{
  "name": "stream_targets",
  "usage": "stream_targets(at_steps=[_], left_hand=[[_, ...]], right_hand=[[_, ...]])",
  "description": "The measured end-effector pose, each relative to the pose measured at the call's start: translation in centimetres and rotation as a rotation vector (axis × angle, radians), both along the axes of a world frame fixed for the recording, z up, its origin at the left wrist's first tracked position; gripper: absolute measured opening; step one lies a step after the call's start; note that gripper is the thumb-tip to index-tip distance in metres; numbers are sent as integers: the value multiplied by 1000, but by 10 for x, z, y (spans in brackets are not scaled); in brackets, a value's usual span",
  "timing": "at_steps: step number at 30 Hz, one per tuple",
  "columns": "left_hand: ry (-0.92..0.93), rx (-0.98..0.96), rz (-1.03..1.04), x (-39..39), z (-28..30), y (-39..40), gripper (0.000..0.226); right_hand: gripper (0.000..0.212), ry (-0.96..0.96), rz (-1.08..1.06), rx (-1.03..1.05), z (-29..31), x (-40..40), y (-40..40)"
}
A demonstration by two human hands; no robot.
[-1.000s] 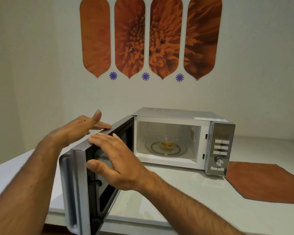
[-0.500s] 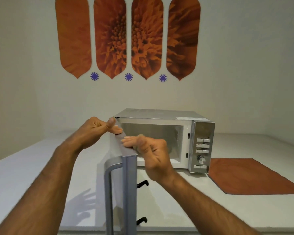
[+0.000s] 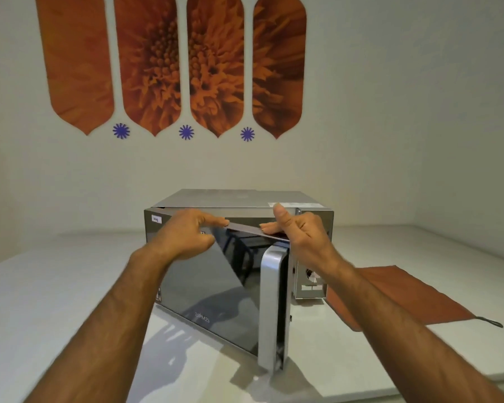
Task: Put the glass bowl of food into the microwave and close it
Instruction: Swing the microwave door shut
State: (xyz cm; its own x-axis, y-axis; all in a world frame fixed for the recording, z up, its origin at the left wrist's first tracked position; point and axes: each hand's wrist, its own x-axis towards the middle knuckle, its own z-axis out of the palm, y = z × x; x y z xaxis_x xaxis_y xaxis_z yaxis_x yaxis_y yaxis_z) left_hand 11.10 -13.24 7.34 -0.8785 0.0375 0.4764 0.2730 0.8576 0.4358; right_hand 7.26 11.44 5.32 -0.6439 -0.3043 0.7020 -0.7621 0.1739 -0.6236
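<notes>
Nearest, on the pale surface [image 3: 56, 301]: microwave door [image 3: 210, 286] swung most of the way, latch edge with silver handle [image 3: 272, 309] short of the frame. Left hand [image 3: 186, 237] curled over the door's top edge; right hand [image 3: 300, 231] pinching that edge near the handle, thumb raised. Best to press evenly toward the microwave [image 3: 245, 199], clear fingertips [image 3: 266, 226] off the closing gap, finish with a firm push until latched. Glass bowl hidden behind the door, presumably inside. Beyond, right: orange cloth [image 3: 396, 298].
</notes>
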Motion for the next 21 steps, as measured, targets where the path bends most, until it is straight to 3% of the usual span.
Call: stream_targets(at_steps=[2,6,10,15,21], left_hand=[[9,-44,22,-11,-4,10,59],[37,-117,82,-30,-9,28,66],[68,-185,96,-46,-16,42,55],[91,-254,149,-66,-24,52,65],[114,-392,204,-89,-38,56,82]], right_hand=[[94,89,-115,131,3,-9,7],[78,274,-381,405,1,-28,13],[71,377,-620,579,-14,-44,8],[104,325,-764,800,-29,-65,2],[105,284,-777,836,-34,-87,-1]])
